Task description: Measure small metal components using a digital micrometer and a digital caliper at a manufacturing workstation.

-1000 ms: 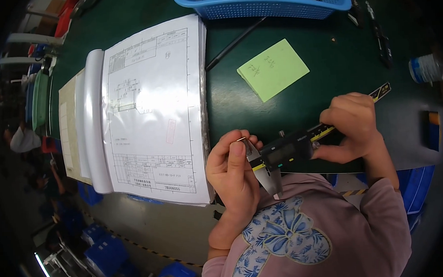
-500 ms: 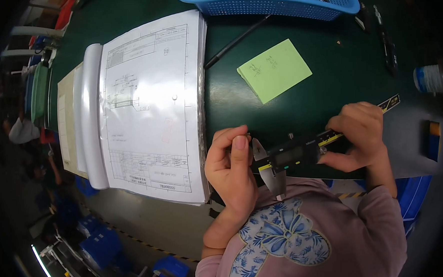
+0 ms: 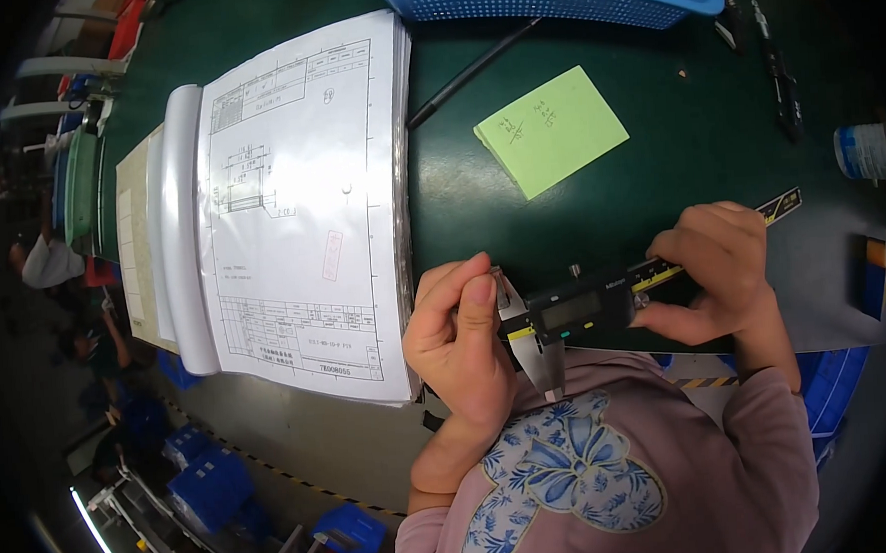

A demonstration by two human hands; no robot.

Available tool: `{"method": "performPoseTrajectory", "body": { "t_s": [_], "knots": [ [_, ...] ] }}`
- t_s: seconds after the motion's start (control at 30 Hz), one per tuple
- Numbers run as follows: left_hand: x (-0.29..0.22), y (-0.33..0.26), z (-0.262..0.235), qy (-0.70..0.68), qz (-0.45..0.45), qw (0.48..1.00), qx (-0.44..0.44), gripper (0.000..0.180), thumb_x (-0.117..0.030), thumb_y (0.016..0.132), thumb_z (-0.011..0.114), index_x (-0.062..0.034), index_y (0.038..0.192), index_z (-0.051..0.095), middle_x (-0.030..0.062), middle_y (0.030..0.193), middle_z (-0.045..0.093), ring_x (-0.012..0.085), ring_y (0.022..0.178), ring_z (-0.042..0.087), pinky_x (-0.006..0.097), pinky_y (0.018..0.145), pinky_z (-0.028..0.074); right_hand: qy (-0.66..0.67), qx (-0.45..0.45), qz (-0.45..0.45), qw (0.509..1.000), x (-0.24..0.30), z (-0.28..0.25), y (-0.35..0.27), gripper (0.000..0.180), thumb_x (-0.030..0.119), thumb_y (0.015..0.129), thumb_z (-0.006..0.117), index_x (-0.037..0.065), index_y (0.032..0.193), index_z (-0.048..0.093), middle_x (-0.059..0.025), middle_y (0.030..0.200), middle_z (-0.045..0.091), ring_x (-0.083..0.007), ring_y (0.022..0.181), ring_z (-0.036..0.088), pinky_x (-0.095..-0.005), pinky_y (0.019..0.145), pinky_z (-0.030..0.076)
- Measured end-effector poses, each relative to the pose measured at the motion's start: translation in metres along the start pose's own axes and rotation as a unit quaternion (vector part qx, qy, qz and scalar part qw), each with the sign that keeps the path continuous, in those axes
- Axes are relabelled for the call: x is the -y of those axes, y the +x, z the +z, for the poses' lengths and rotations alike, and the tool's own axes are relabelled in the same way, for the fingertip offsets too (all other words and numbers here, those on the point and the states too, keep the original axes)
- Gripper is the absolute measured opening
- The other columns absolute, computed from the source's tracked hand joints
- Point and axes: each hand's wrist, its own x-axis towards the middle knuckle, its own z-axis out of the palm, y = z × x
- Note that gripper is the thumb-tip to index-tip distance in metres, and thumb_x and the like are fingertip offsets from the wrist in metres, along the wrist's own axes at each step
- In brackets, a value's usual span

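A dark green work table [image 3: 599, 198] fills most of the view, its near edge curved by the lens. Beyond that edge, a grey floor [image 3: 301, 434] is seen, marked with a yellow-and-black striped line [image 3: 273, 468]. Blue bins [image 3: 208, 484] are set on the floor at the lower left. Even overhead light is reflected off the tabletop, while the rim is left dark.
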Motion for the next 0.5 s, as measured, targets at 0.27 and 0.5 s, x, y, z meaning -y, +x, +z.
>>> {"method": "performPoseTrajectory", "body": {
  "t_s": [0.27, 0.5],
  "knots": [
    [-0.0004, -0.0002, -0.0007, 0.012, 0.019, 1.0, 0.003, 0.012, 0.002, 0.079, 0.052, 0.0058, 0.089, 0.057, 0.0071, 0.085, 0.051, 0.0087, 0.068, 0.047, 0.016, 0.057, 0.038, 0.003, 0.001, 0.004, 1.0, 0.0003, 0.0009, -0.0004, 0.039, 0.039, 0.053, 0.069, 0.005, 0.062, 0.052, -0.002, 0.05, 0.037, -0.0148, 0.037, 0.037, -0.0258, 0.036, 0.025],
    [-0.0003, -0.0009, 0.0, -0.006, 0.006, 1.0, 0.0, 0.012, 0.002, 0.079, 0.051, 0.0059, 0.089, 0.056, 0.008, 0.086, 0.05, 0.0097, 0.07, 0.048, 0.017, 0.06, 0.039, -0.001, 0.0, 0.005, 1.0, 0.001, 0.0014, -0.0008, 0.039, 0.039, 0.054, 0.068, 0.005, 0.063, 0.052, -0.0021, 0.051, 0.038, -0.0149, 0.037, 0.037, -0.0258, 0.036, 0.025]
  ]
}}
